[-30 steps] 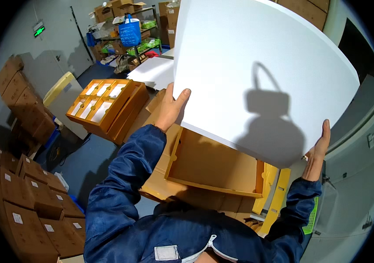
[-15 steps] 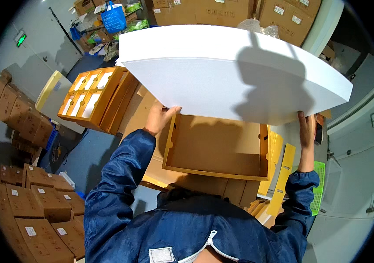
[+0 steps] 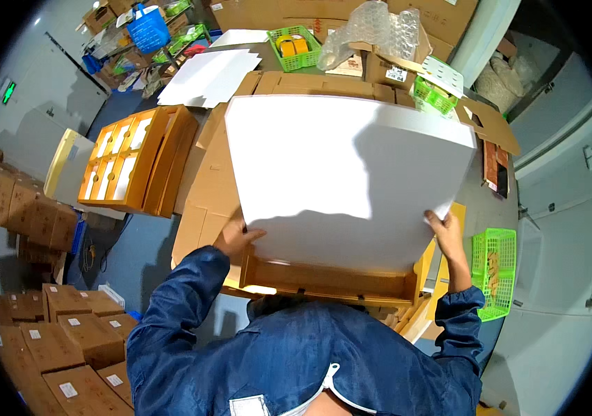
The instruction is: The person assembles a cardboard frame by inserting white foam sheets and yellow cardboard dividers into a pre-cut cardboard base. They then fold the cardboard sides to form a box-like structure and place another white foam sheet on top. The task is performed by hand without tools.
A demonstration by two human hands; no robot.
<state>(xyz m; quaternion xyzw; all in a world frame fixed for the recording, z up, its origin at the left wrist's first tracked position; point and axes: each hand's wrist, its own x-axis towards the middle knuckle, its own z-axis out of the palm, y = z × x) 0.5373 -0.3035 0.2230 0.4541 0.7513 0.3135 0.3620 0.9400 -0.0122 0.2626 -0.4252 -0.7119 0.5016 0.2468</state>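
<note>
A large, thick white slab-like box (image 3: 289, 159) is held between my two hands. My left hand (image 3: 237, 237) grips its near left edge, thumb on top. On the near right edge, my right hand (image 3: 450, 239) holds it the same way, with fingers partly hidden. Beneath the white box is a shallow yellow-brown wooden tray (image 3: 330, 297); its near wall and a strip of its inside show, while the rest is covered. I cannot tell whether the box touches the tray. My shadow falls across the white surface.
Flattened cardboard (image 3: 202, 194) covers the bench. At left stands a wooden compartment box (image 3: 150, 163) with white inserts. White sheets (image 3: 209, 78), a green basket with tape (image 3: 296, 61) and bubble wrap (image 3: 379, 35) lie at the back. A green basket (image 3: 494, 277) and yellow strips (image 3: 441, 288) are right.
Both hands have brought the white box nearer and lower, over the wooden tray, which it now mostly hides. The box lies flatter, and the back of the bench has come into view.
</note>
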